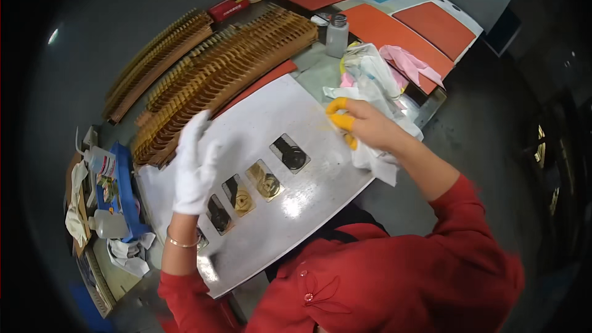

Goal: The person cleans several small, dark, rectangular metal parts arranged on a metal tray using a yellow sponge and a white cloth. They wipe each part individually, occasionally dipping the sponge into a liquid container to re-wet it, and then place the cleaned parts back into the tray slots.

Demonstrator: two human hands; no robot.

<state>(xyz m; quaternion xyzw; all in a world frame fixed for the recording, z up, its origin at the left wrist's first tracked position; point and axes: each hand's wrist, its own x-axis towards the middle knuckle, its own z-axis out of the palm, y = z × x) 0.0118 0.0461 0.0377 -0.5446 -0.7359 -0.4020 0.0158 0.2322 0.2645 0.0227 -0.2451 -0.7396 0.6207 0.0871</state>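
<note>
My left hand (195, 169), in a white glove, is raised over the left part of the white work sheet (320, 179). Its fingers are stretched and apart, with nothing in them. Yellow finger covers show on my right hand (370, 126), at the sheet's right edge. Its fingers are curled, and a white cloth (377, 165) hangs from under them. Between the hands several small rectangular plates lie in a slanting row: a black one (290, 153), a gold one (264, 180), a black-and-gold one (238, 195) and a dark one (219, 214). Another is partly hidden by my left wrist.
Long racks (228, 74) of upright brown and gold pieces stand behind the sheet. At the left are a blue tray (128, 191) and plastic bottles (110, 224). Crumpled cloths (370, 74), a clear jar (337, 36) and orange mats (394, 34) sit at the back right.
</note>
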